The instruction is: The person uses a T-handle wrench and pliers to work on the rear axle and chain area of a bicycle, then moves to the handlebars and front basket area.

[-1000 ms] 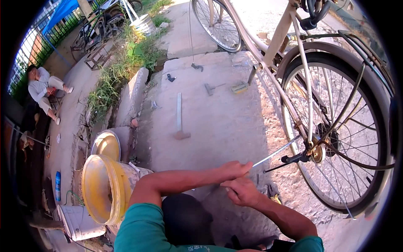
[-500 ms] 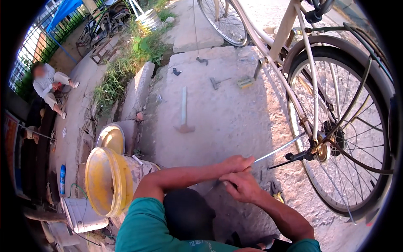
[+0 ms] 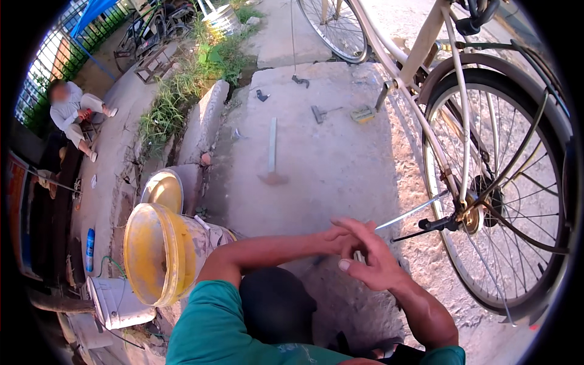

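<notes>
My left hand is closed round one end of a thin silver rod, its fingers partly covered by my right hand. The rod slants up toward the rear hub of a bicycle. Over the left hand my right hand is raised, its fingers stretched and thumb apart, with nothing visible in it. Just right of the hands, a black stick-like part juts out near the hub. The bicycle's rear wheel stands to the right.
A hammer lies on the concrete ahead, with a smaller T-shaped tool, a yellowish block and a dark curved piece beyond. On the left stand a yellow bucket and a white container. A person sits far left.
My right hand has lifted and opened, moving slightly right across the left hand. The left hand stays by the rod's end. The whole view has shifted a little.
</notes>
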The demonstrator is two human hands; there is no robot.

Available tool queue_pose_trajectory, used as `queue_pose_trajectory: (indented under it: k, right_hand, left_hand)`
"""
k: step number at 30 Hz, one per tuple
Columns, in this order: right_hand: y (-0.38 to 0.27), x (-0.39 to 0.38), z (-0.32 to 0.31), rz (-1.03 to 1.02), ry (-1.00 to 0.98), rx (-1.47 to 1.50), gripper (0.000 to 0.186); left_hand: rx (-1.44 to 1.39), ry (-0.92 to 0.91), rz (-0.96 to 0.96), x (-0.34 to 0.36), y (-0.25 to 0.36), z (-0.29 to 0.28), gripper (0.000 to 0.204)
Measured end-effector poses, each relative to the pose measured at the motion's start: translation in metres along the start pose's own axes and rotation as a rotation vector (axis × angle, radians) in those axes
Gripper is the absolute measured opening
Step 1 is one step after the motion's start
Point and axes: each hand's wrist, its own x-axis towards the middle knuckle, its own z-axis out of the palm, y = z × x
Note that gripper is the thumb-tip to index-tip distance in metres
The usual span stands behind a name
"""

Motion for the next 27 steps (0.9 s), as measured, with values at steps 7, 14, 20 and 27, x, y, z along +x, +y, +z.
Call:
queue_pose_trajectory:
  k: [7,14,20,27]
  right_hand:
    - [-0.097,0.002,0.001,-0.076,-0.171,0.344,0.096]
    - [-0.108,-0.004,0.003,-0.148,-0.211,0.231,0.093]
    - [-0.114,-0.002,0.006,-0.197,-0.205,0.133,0.094]
    - [-0.133,-0.005,0.005,0.081,-0.22,0.15,0.087]
  left_hand:
    - [0.415,0.369,0.162,0.001,0.01,0.019,0.021]
    - [0.509,0.04,0.091,0.018,0.033,0.007,0.015]
    - [0.53,-0.011,-0.022,0.018,0.025,0.0,0.017]
    - [0.445,0.145,-0.027,0.005,0.028,0.009,0.019]
